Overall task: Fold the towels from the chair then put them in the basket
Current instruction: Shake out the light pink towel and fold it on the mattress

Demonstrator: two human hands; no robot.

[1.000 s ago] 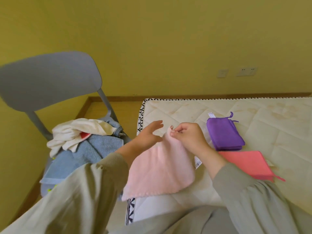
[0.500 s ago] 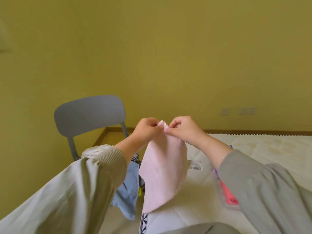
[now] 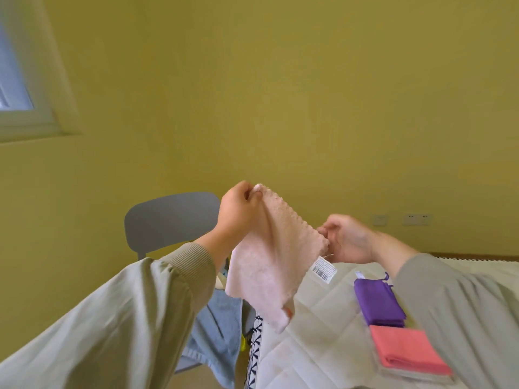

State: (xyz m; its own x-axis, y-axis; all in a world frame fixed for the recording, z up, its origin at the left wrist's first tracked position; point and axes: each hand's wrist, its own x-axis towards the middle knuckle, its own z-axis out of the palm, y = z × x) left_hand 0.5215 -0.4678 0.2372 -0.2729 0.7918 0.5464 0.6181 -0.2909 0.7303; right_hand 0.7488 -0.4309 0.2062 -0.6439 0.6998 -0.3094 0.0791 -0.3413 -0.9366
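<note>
The left hand (image 3: 238, 211) pinches 1 top corner of the pink towel (image 3: 269, 265) and the right hand (image 3: 346, 238) pinches the other, holding it in the air over the mattress (image 3: 323, 332) edge. It looks light, soft and limp, best held by its corners. No basket shows; 2 folded cloths, purple (image 3: 377, 301) and coral (image 3: 407, 350), lie on the mattress.

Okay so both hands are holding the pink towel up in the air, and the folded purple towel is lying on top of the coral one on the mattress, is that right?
Not quite. In the head view the purple towel lies beside the coral towel on the mattress, not on top. Left hand and right hand do hold the pink towel up.
</note>
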